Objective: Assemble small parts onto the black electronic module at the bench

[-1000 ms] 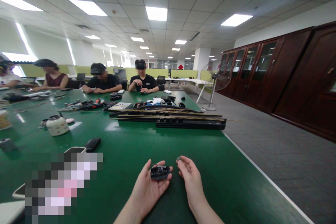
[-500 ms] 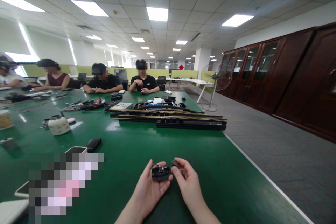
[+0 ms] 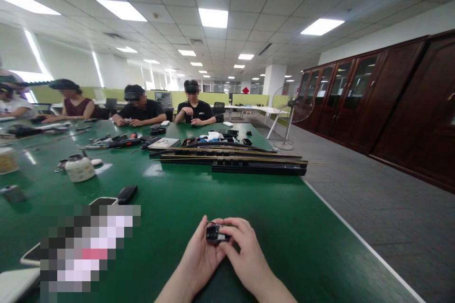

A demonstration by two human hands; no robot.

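My left hand (image 3: 203,252) cradles a small black housing (image 3: 212,233), its fingers wrapped under and behind it. The top of the housing looks hollow, with dark parts inside and a thin wire at its upper left. My right hand (image 3: 245,251) grips the right end of the same housing, index finger over the top and thumb at the near side. Near the right fingertips a small light grey patch shows, too small to name. The right fingers hide the right end of the housing.
Black rails (image 3: 259,169) and thin brass-coloured rods lie across the green table (image 3: 170,208). Behind them are small parts and tools. On the left stand a white jar (image 3: 80,169), a metal cylinder (image 3: 12,193) and a partly blurred phone (image 3: 30,254). Several people sit farther back.
My right hand has moved left, from beside the housing onto its right end. The small dark piece between its fingers no longer shows. My left hand has stayed put.
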